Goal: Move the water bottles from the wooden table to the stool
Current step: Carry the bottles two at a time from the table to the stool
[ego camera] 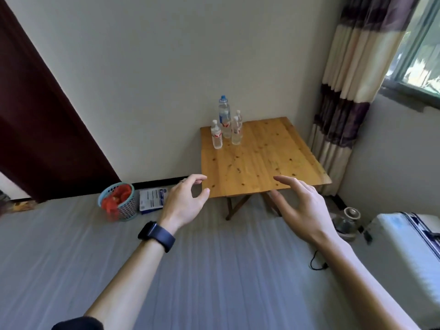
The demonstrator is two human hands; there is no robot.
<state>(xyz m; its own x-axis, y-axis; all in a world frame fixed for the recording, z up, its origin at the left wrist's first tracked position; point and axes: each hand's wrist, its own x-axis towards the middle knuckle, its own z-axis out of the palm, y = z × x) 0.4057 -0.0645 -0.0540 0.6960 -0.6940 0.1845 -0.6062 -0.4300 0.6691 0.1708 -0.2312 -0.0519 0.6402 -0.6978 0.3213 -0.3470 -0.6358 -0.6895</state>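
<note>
Several clear water bottles stand clustered at the far left corner of the wooden table. The tallest, a blue-capped bottle, is at the back; a small white-capped bottle is front left, and another small bottle is front right. My left hand, with a dark watch on its wrist, hovers near the table's front left corner, fingers apart and empty. Over the table's front edge my right hand is stretched out, open and empty. Both hands are well short of the bottles. No stool is in view.
A teal basket with red contents and a white-and-blue box sit on the floor left of the table. A glass jar and a white appliance are at right. A striped curtain hangs beside the table; a black cable lies on the floor.
</note>
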